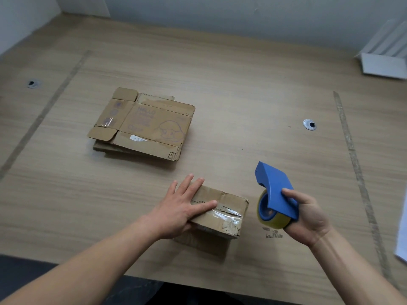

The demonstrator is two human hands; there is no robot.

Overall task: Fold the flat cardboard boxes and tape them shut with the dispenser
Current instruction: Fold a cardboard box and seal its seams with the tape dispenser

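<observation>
Cardboard box (220, 211) near table's front edge is folded with clear tape across its top seam, left hand (182, 209) flat on it, right hand (308, 219) gripping blue tape dispenser (276, 194) just beside; flat stack (143, 124) behind left unfolded

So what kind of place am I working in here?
Probably an office desk used as a packing spot: a wood-grain desk with a cable grommet, a white wall behind, and a white paper tray at the far right.
</observation>
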